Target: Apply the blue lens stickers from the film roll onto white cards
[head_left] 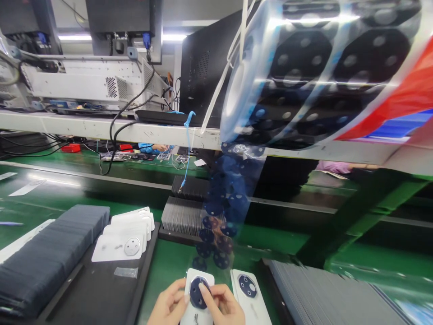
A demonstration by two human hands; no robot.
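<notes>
A white phone back cover point(198, 317) lies upright in front of me at the bottom centre, with a dark round camera film point(197, 293) over its camera area. At its left edge, my left hand point(171, 304) grips the cover between thumb and fingers. My right hand point(225, 307) has its thumb on the film's right side, fingers curled by the cover's right edge. Whether the film is fully stuck down is not visible. Just right of my right hand lies a second white phone cover point(255, 302) with a dark camera disc.
A large roll of dark round films point(304, 76) hangs overhead, its strip point(223, 203) trailing down. Several white covers point(118, 243) sit on a black tray point(98, 293) at left. Grey stacked panels point(324, 293) stand right, others point(182, 216) behind. A shelf point(162, 135) crosses above; co-workers' sleeves show beyond.
</notes>
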